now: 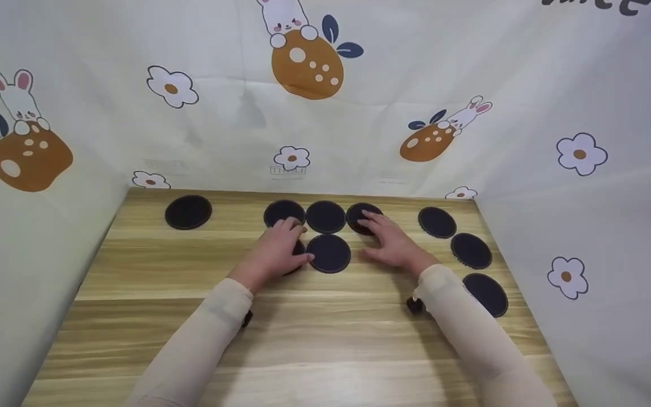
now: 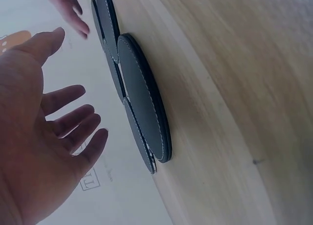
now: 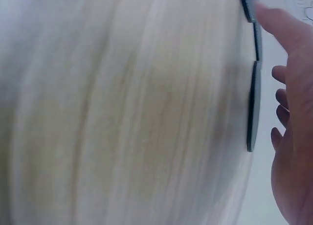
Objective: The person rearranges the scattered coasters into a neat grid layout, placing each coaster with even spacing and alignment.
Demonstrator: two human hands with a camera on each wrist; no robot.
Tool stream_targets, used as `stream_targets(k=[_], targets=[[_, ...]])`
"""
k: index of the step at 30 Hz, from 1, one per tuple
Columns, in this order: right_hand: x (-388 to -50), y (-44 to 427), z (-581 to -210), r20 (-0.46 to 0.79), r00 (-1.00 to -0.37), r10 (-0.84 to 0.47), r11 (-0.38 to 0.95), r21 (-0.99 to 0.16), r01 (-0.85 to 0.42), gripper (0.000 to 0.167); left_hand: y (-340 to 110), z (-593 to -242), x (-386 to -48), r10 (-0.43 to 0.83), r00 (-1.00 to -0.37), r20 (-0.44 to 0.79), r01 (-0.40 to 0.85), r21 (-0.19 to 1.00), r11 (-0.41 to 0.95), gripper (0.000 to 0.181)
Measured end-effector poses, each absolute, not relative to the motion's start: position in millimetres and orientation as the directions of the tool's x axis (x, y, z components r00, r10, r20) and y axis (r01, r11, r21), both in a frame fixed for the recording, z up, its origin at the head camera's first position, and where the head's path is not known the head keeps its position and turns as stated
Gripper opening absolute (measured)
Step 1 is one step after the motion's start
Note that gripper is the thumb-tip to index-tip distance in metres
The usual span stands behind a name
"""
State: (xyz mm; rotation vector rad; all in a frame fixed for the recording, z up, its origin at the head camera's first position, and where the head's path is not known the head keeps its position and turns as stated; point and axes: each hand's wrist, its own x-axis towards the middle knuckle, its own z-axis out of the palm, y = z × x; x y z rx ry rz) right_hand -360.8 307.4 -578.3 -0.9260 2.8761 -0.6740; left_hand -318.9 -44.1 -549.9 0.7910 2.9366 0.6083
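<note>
Your sleeved left forearm (image 1: 198,339) and right forearm (image 1: 478,333) extend forward and converge. Your left hand (image 1: 274,249) has loosely bent fingers (image 2: 92,150), thumb (image 2: 46,43) spread; your right hand (image 1: 391,242), apart from it, has relaxed fingers, thumb extended inward.

On my feed I see five round black discs (image 1: 326,216) with pale stitching around their rims, lying flat on the wooden tabletop (image 1: 325,339), three side by side in a back row and two just in front, the left one of these partly hidden.
</note>
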Motion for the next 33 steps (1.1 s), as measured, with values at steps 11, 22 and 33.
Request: stream_targets(k=[11,22,33], targets=[[-316.4,317.1,-568.4,0.116,-0.856,-0.505,0.690,-0.541,-0.480,0.049,-38.7,-559.6,-334.7,0.469,-0.883,0.008,0.444,0.336,0.831,0.084],[-265.3,309.1,-560.2,0.091,-0.819,-0.566,0.594,-0.644,-0.482,0.045,-43.2,-559.6,-343.7,0.454,-0.889,-0.059,0.418,0.299,0.858,0.100],[-233.9,315.2,-552.5,0.048,-0.809,-0.586,0.610,-0.632,-0.479,0.046,-51.4,-565.4,-348.5,0.467,-0.878,-0.103,0.416,0.317,0.852,0.101]])
